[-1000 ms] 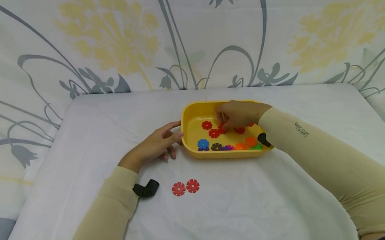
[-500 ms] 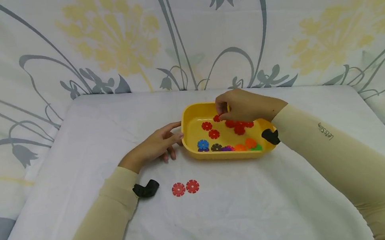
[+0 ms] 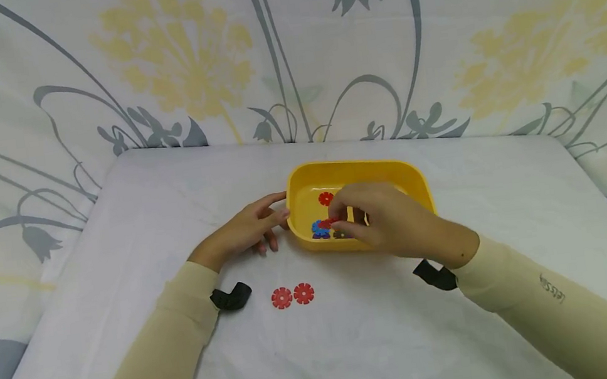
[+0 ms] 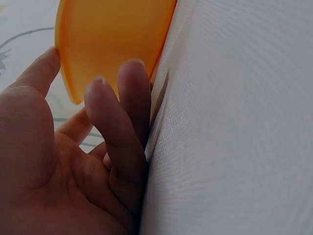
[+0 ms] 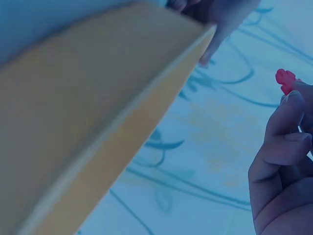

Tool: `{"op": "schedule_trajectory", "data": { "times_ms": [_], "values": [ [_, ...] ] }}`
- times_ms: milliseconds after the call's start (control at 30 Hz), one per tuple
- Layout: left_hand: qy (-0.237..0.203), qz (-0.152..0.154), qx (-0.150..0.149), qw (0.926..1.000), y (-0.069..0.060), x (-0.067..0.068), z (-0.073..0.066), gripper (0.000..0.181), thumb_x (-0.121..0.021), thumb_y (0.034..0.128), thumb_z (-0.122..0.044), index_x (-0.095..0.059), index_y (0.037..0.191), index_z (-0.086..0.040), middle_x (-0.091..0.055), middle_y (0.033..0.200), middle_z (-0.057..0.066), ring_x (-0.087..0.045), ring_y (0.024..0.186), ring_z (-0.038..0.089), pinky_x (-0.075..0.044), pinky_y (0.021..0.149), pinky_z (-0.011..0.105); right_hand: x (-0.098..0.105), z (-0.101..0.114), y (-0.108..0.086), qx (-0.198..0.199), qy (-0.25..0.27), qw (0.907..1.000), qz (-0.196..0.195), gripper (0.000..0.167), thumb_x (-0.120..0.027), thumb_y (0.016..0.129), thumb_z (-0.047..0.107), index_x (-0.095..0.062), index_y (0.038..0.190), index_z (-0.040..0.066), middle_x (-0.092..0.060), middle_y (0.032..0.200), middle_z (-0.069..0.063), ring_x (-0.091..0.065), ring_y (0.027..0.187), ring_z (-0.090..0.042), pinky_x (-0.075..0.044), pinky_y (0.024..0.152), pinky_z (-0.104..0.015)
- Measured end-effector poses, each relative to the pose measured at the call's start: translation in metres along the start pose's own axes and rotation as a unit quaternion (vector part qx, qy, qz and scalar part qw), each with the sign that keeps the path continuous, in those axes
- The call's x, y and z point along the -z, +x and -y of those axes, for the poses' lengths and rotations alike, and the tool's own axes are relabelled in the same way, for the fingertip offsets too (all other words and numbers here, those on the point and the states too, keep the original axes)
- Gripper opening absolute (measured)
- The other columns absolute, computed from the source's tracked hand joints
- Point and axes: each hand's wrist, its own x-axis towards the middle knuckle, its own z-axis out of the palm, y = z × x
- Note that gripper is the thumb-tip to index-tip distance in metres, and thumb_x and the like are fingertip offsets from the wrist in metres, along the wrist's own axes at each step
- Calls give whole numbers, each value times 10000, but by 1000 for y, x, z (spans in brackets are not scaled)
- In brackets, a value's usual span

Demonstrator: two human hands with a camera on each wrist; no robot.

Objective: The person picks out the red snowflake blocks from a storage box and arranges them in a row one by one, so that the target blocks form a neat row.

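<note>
A yellow plastic bin (image 3: 310, 245) stands on the white-covered surface. My left hand (image 3: 246, 229) is at its left end, fingertips touching the outer wall and rim with the fingers loosely bent; the left wrist view shows them against the bin (image 4: 115, 39). Over the near side of the bin, my right hand (image 3: 383, 217) pinches a red notched disc (image 3: 327, 223) between thumb and fingertips. The right wrist view also has this red disc (image 5: 285, 81) at the fingertips, above the rim. Another red disc (image 3: 325, 199) lies inside, beside a blue disc (image 3: 317, 231). My right hand hides most of the bin's other contents.
Two red discs (image 3: 292, 296) lie side by side on the white cloth (image 3: 357, 347) in front of the bin. A flower-patterned curtain (image 3: 297, 45) hangs behind and at both sides. Black straps (image 3: 231, 297) stick out at the wrists.
My right hand has lifted a red disc from inside the bin and moved it toward the near rim. My left hand and the two discs on the cloth have stayed in place.
</note>
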Motion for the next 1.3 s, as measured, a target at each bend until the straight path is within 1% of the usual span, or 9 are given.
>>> {"op": "schedule_trajectory", "data": {
  "times_ms": [167,300,467,633,767,900,1000,1133,1300],
  "values": [
    [-39,1,6,10000,1,0,0,627,-517,1016,-495,-299,1570,-301,-624,1199,123,-627,674,210,-550,593,265,-20,13,-16,-51,619,9979,-174,176,-809,850,186,-700,984,148,-687,888,78,-561,754,-42,-539,666,-204],
    [-14,-1,-41,10000,1,-1,0,619,-515,1020,-485,-302,1569,-296,-627,1199,127,-629,667,207,-554,598,266,-34,18,-26,-268,1037,9941,-139,170,-802,860,199,-709,1000,172,-682,865,100,-557,726,-28,-538,645,-203],
    [15,13,-31,10000,1,-5,3,601,-506,1029,-470,-303,1566,-292,-626,1208,122,-631,673,206,-557,605,270,-49,17,-32,-692,1452,9867,238,194,-798,866,207,-701,1034,197,-648,833,119,-564,729,-37,-532,647,-196],
    [37,30,-78,10000,2,-4,3,619,-511,1023,-485,-298,1569,-286,-621,1200,129,-634,687,212,-559,608,281,-60,11,-33,-931,1676,9795,625,205,-788,873,188,-683,1049,196,-642,834,114,-581,743,-56,-540,671,-207],
    [35,5,-125,9999,2,-1,2,636,-518,1012,-507,-298,1569,-292,-617,1192,136,-637,699,218,-562,607,293,-69,5,-32,-1137,1916,9704,929,182,-775,884,169,-683,1037,202,-647,831,112,-604,764,-81,-554,689,-223],
    [42,9,-58,10000,2,1,2,637,-520,1008,-516,-300,1567,-302,-620,1200,126,-642,704,222,-569,617,302,-78,-1,-31,-1320,2040,9610,1320,167,-767,889,156,-686,1028,202,-646,808,118,-613,762,-85,-566,700,-228],
    [73,-37,4,10000,0,2,1,632,-524,1010,-509,-301,1565,-307,-625,1200,116,-641,696,226,-570,619,304,-82,-5,-30,-1360,2129,9569,1430,166,-772,884,150,-690,1020,195,-653,785,104,-622,725,-100,-577,679,-249],
    [88,-74,-24,9999,-1,4,-1,619,-524,1015,-491,-305,1563,-303,-629,1195,116,-638,689,233,-569,613,305,-86,-8,-29,-1480,2285,9506,1493,153,-769,887,149,-690,1014,181,-662,757,71,-629,649,-115,-584,637,-271],
    [53,37,10,10000,0,1,0,623,-521,1020,-481,-295,1570,-296,-616,1202,128,-636,692,220,-566,620,291,-92,-9,-31,-1697,2294,9449,1602,154,-767,890,153,-680,1015,179,-655,726,49,-622,582,-108,-579,610,-266]
  ]
}}
